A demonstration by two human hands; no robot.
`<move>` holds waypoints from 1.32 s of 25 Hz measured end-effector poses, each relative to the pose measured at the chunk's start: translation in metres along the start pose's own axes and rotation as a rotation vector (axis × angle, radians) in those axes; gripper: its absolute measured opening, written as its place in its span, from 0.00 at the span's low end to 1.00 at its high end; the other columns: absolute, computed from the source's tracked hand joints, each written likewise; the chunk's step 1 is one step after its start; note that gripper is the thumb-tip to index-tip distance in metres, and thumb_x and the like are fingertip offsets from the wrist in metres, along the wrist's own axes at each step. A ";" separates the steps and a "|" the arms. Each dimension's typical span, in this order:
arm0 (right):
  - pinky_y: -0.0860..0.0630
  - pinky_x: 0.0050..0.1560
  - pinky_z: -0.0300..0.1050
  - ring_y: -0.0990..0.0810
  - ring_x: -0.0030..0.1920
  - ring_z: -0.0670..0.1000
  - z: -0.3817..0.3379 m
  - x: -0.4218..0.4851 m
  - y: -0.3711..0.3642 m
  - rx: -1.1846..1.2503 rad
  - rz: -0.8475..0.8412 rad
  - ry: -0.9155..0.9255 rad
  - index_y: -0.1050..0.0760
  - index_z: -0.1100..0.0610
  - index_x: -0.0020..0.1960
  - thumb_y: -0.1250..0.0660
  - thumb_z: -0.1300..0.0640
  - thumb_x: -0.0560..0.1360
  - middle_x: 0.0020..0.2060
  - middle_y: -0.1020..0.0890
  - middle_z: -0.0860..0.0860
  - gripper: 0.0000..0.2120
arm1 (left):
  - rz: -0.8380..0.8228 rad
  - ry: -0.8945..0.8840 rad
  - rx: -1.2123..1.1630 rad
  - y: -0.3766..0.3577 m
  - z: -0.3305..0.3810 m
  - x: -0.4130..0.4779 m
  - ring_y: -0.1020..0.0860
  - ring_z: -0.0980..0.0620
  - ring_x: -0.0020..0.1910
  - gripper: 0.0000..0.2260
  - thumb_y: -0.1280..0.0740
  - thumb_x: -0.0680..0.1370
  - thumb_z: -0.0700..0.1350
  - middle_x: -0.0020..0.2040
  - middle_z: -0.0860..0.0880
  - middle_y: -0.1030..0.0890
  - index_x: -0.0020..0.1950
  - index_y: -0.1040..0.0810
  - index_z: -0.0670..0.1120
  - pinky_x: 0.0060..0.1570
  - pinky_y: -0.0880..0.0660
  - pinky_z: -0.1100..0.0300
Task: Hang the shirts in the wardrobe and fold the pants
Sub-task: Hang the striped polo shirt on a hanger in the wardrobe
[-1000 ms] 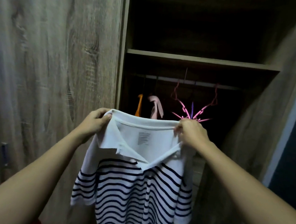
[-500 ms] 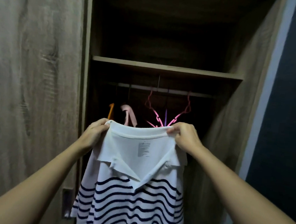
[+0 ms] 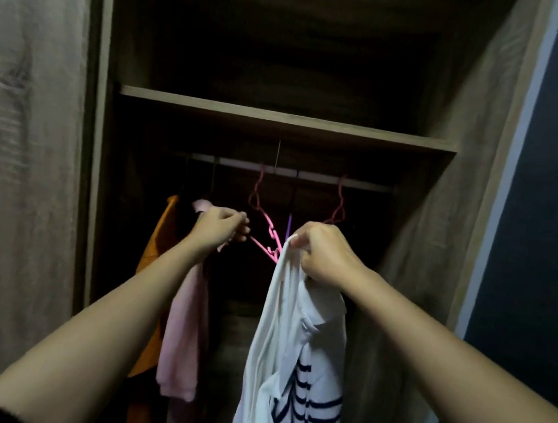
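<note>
Now the right hand [image 3: 328, 256] has its fingers [image 3: 304, 248] curled tight round the bunched collar of the white polo shirt with navy stripes [image 3: 288, 367], which hangs limp from that grip in front of the open wooden wardrobe [image 3: 458, 230]. Over on the other side, the left hand [image 3: 219, 229] is up at the arm of a pink plastic hanger [image 3: 271, 232], fingers [image 3: 240, 222] curled, though whether they pinch it I cannot tell. That hanger hooks on the metal rail [image 3: 309, 175] under the wooden shelf [image 3: 280, 118]. A pale pink garment [image 3: 185, 339] and an orange garment [image 3: 157, 253] hang just left of it.
</note>
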State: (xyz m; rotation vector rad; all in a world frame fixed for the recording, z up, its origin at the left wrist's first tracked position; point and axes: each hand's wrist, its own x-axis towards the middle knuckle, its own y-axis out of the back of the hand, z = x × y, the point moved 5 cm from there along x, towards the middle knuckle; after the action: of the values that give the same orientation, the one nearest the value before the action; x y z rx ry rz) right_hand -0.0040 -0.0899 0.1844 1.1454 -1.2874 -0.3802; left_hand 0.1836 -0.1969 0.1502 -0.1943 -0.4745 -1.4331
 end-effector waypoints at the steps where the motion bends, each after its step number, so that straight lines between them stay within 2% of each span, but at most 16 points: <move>1: 0.24 0.57 0.47 0.22 0.59 0.55 0.008 0.001 0.000 -0.018 0.006 0.013 0.18 0.59 0.53 0.40 0.70 0.68 0.55 0.19 0.54 0.18 | -0.008 0.033 -0.002 -0.016 -0.006 0.017 0.24 0.52 0.28 0.13 0.39 0.80 0.43 0.29 0.49 0.22 0.36 0.23 0.44 0.26 0.30 0.68; 3: 0.23 0.56 0.47 0.21 0.57 0.55 0.021 0.002 0.002 -0.037 -0.001 0.026 0.18 0.59 0.51 0.40 0.69 0.67 0.54 0.19 0.53 0.18 | 0.025 0.108 0.037 -0.039 -0.022 0.049 0.22 0.44 0.38 0.15 0.38 0.79 0.49 0.36 0.41 0.20 0.39 0.21 0.42 0.38 0.25 0.62; 5: 0.23 0.55 0.47 0.21 0.56 0.54 0.034 0.003 0.005 -0.063 -0.007 0.038 0.18 0.57 0.51 0.40 0.66 0.67 0.53 0.19 0.53 0.18 | 0.082 0.180 0.131 -0.057 -0.040 0.074 0.21 0.38 0.51 0.20 0.40 0.78 0.53 0.50 0.35 0.19 0.50 0.20 0.37 0.53 0.24 0.52; 6: 0.23 0.55 0.47 0.21 0.56 0.54 0.041 0.003 0.006 -0.083 -0.007 0.043 0.18 0.56 0.51 0.41 0.64 0.67 0.53 0.19 0.52 0.18 | 0.114 0.211 0.130 -0.064 -0.044 0.081 0.22 0.38 0.55 0.22 0.40 0.78 0.54 0.54 0.35 0.20 0.55 0.21 0.35 0.56 0.25 0.51; 9: 0.24 0.55 0.44 0.21 0.55 0.53 0.061 0.002 0.010 -0.095 0.008 0.042 0.18 0.57 0.51 0.46 0.59 0.64 0.52 0.19 0.51 0.22 | 0.204 0.217 0.033 -0.078 -0.042 0.096 0.21 0.39 0.54 0.17 0.34 0.76 0.47 0.55 0.37 0.20 0.57 0.22 0.36 0.55 0.25 0.52; 13: 0.25 0.57 0.41 0.21 0.55 0.52 0.077 0.005 0.001 -0.087 0.001 0.038 0.18 0.59 0.53 0.41 0.68 0.67 0.54 0.20 0.52 0.19 | 0.199 0.220 -0.086 -0.078 -0.044 0.119 0.19 0.41 0.48 0.13 0.28 0.69 0.39 0.49 0.38 0.18 0.53 0.20 0.37 0.52 0.21 0.48; 15: 0.25 0.57 0.43 0.22 0.56 0.53 0.078 0.005 -0.009 -0.095 -0.026 0.048 0.18 0.60 0.53 0.41 0.69 0.67 0.54 0.20 0.53 0.19 | 0.170 0.220 -0.123 -0.074 -0.042 0.112 0.19 0.43 0.46 0.07 0.29 0.69 0.35 0.44 0.39 0.18 0.46 0.20 0.38 0.51 0.21 0.52; 16: 0.25 0.57 0.44 0.22 0.56 0.53 0.077 0.005 -0.014 -0.097 -0.040 0.050 0.18 0.60 0.52 0.41 0.69 0.67 0.54 0.20 0.53 0.19 | 0.156 0.229 -0.164 -0.071 -0.036 0.098 0.20 0.45 0.44 0.03 0.30 0.70 0.33 0.41 0.40 0.20 0.41 0.21 0.38 0.46 0.22 0.57; 17: 0.26 0.58 0.44 0.22 0.56 0.53 0.076 0.005 -0.018 -0.091 -0.048 0.047 0.18 0.60 0.53 0.41 0.69 0.68 0.55 0.20 0.53 0.18 | 0.150 0.243 -0.203 -0.068 -0.032 0.084 0.22 0.46 0.40 0.05 0.32 0.72 0.30 0.38 0.41 0.22 0.39 0.24 0.39 0.38 0.23 0.61; 19: 0.26 0.59 0.45 0.22 0.57 0.54 0.075 0.006 -0.025 -0.075 -0.054 0.030 0.19 0.60 0.54 0.41 0.68 0.69 0.57 0.21 0.53 0.18 | 0.188 0.269 -0.252 -0.059 -0.023 0.047 0.25 0.50 0.34 0.06 0.40 0.76 0.29 0.37 0.43 0.25 0.42 0.25 0.36 0.28 0.26 0.65; 20: 0.27 0.60 0.46 0.22 0.58 0.54 0.075 0.007 -0.029 -0.076 -0.059 0.019 0.19 0.60 0.55 0.41 0.68 0.70 0.57 0.21 0.53 0.18 | 0.231 0.283 -0.212 -0.052 -0.019 0.027 0.24 0.49 0.34 0.07 0.43 0.77 0.31 0.38 0.43 0.24 0.48 0.25 0.33 0.28 0.26 0.63; 22: 0.27 0.60 0.47 0.23 0.59 0.55 0.069 0.004 -0.038 -0.085 -0.077 0.007 0.20 0.59 0.56 0.41 0.68 0.70 0.59 0.22 0.54 0.18 | 0.352 0.257 0.038 -0.023 -0.010 -0.025 0.22 0.42 0.44 0.13 0.41 0.77 0.38 0.47 0.41 0.21 0.60 0.27 0.36 0.39 0.27 0.59; 24: 0.28 0.62 0.47 0.24 0.60 0.56 0.066 0.001 -0.047 -0.104 -0.100 -0.007 0.20 0.60 0.58 0.41 0.68 0.71 0.60 0.23 0.55 0.18 | 0.448 0.146 0.291 0.009 -0.001 -0.076 0.23 0.39 0.51 0.13 0.38 0.76 0.48 0.53 0.43 0.20 0.59 0.27 0.46 0.45 0.30 0.56; 27: 0.30 0.65 0.47 0.26 0.62 0.59 0.067 -0.001 -0.055 -0.107 -0.085 -0.078 0.22 0.60 0.60 0.41 0.69 0.71 0.63 0.25 0.56 0.20 | 0.439 0.043 0.475 0.045 0.001 -0.139 0.21 0.42 0.51 0.11 0.38 0.77 0.54 0.51 0.46 0.17 0.56 0.22 0.54 0.43 0.31 0.58; 33: 0.31 0.65 0.53 0.32 0.65 0.60 0.049 -0.005 -0.064 -0.151 -0.168 -0.207 0.30 0.54 0.67 0.39 0.70 0.72 0.70 0.34 0.50 0.26 | 0.428 0.037 0.501 0.105 0.012 -0.257 0.20 0.45 0.55 0.11 0.34 0.76 0.54 0.52 0.49 0.16 0.55 0.18 0.56 0.52 0.25 0.55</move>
State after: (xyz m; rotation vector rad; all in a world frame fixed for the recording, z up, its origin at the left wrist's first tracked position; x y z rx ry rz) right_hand -0.0265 -0.1364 0.1222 1.1105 -1.3196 -0.7238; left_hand 0.2678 0.0553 0.0675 0.1297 -0.6984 -0.8666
